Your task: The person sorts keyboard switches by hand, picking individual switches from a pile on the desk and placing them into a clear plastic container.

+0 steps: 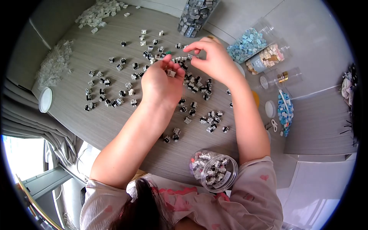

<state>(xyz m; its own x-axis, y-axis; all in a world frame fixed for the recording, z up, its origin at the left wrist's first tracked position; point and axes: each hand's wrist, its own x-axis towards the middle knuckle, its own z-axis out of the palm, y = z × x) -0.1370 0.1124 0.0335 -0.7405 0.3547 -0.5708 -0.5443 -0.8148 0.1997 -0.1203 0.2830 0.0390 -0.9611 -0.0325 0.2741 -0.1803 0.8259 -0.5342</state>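
My left hand (161,82) is turned palm up over the middle of the table, its fingers curled around a small pale keyboard switch (171,73). Just to its right, my right hand (214,59) hovers with index finger and thumb apart, and nothing shows between them. Beneath and around both hands lie many loose black-and-white keyboard switches (195,83), some upright and some on their sides. Near my body, an open clear jar (220,173) lies tipped on its side with more switches inside.
White keycaps (100,13) and clear plastic pieces (55,63) are heaped at the left. Toward the back and right are a container of grey keycaps (195,17), jars of blue keycaps (247,44) and pink-and-cream keycaps (266,59), a blue bag (285,111) and white scissors (274,125).
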